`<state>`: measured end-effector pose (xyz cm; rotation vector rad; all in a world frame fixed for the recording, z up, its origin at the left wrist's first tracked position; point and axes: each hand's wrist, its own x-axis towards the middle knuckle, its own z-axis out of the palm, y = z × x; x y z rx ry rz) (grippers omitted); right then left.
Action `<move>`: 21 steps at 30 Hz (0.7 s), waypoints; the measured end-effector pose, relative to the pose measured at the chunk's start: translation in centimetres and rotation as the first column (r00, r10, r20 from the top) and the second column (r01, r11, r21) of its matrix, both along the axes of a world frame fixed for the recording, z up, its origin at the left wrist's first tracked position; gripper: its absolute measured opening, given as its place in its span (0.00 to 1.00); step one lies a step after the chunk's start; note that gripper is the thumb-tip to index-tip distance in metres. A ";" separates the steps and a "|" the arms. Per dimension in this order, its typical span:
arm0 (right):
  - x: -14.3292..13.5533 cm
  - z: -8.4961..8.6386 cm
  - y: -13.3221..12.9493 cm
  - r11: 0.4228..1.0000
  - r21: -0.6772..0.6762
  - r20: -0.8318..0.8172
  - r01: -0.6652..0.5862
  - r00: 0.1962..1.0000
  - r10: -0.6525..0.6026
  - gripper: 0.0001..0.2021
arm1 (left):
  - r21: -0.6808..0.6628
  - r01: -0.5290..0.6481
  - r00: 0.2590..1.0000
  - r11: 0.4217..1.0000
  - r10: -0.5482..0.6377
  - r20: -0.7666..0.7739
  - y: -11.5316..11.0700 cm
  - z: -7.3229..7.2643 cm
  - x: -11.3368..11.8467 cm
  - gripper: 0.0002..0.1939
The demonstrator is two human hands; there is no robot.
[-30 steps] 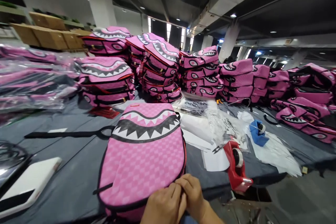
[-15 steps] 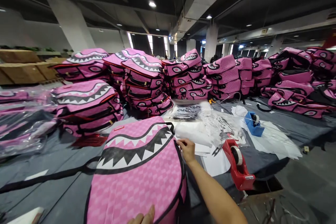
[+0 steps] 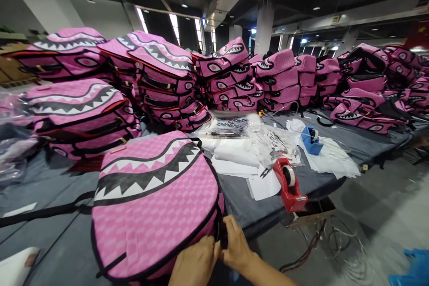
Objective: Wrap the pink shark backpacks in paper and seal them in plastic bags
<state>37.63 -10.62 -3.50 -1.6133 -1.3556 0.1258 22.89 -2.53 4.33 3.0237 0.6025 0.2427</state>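
A pink checkered backpack (image 3: 157,214) with a black-and-white shark-teeth band lies front side up on the table before me. My left hand (image 3: 194,261) is closed, knuckles up, against the lower right side of the backpack. Close beside it, my right hand (image 3: 236,246) has its fingers pinched together at the bag's black-trimmed side edge. Whatever small part sits between the fingers of my right hand is hidden. A black strap (image 3: 47,215) runs out from the backpack to the left.
More pink backpacks (image 3: 83,120) are stacked along the back. To the right are a red tape dispenser (image 3: 290,187), a blue tape dispenser (image 3: 311,140), white sheets (image 3: 234,167) and clear plastic bags (image 3: 271,143). The table edge (image 3: 268,223) and cables (image 3: 311,250) lie beyond my right hand.
My right hand has come down the backpack's right side from near its top. My left hand has moved right from the bag's lower front to join it. The view has shifted right and down.
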 end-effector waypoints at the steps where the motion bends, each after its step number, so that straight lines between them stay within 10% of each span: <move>1: -0.2 -0.5 0.5 0.999 -0.004 -0.015 0.046 0.999 -0.046 0.17 | -0.060 -0.056 0.996 0.997 0.052 -0.066 -0.1 0.9 0.7 0.21; 9: -0.4 -3.0 0.2 0.999 0.019 -0.006 0.042 0.999 -0.042 0.23 | -0.182 -0.227 0.936 0.957 0.163 -0.311 -1.2 5.4 3.5 0.19; 16: 2.0 2.8 0.5 0.997 -0.048 -0.377 0.053 0.924 -0.067 0.14 | -0.300 -0.290 0.944 0.909 0.221 -0.245 -1.5 6.6 4.9 0.15; 21: 2.0 4.3 0.2 0.899 -0.239 -0.830 -0.366 0.558 0.007 0.27 | -0.490 -0.248 0.964 0.836 0.262 -0.041 0.3 8.5 5.2 0.13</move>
